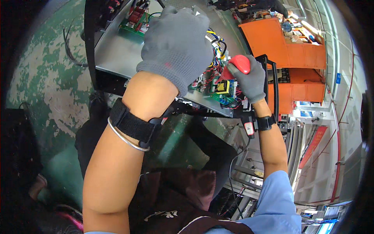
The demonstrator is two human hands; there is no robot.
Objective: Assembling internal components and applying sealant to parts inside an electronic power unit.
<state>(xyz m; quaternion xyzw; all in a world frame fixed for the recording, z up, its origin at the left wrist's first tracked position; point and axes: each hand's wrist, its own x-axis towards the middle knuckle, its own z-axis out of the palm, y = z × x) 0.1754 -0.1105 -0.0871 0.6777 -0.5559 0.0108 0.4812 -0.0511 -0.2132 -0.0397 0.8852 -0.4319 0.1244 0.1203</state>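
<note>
In front of me is a metal chassis (117, 50) in a black frame, fitted with circuit boards and bundles of coloured wire. My left hand (175, 48), in a grey glove, reaches over its middle; the back of the hand hides the fingertips and whatever they touch. The gloved fingers of my right hand (251, 80) are closed around a red tool (240, 63) with a rounded end, its kind unclear. Below that tool lies a green circuit board (223, 89) with a yellow-wrapped transformer. Coloured wires (215, 46) run between my two hands. Another green board (134, 25) sits at the far left.
A black bar handle (276, 84) rises at the chassis's right side. Orange workbenches (269, 39) with parts on top stand farther right, a person beyond them. Under my right wrist hangs a dark device (248, 128) with a cable. The green floor (50, 78) is worn.
</note>
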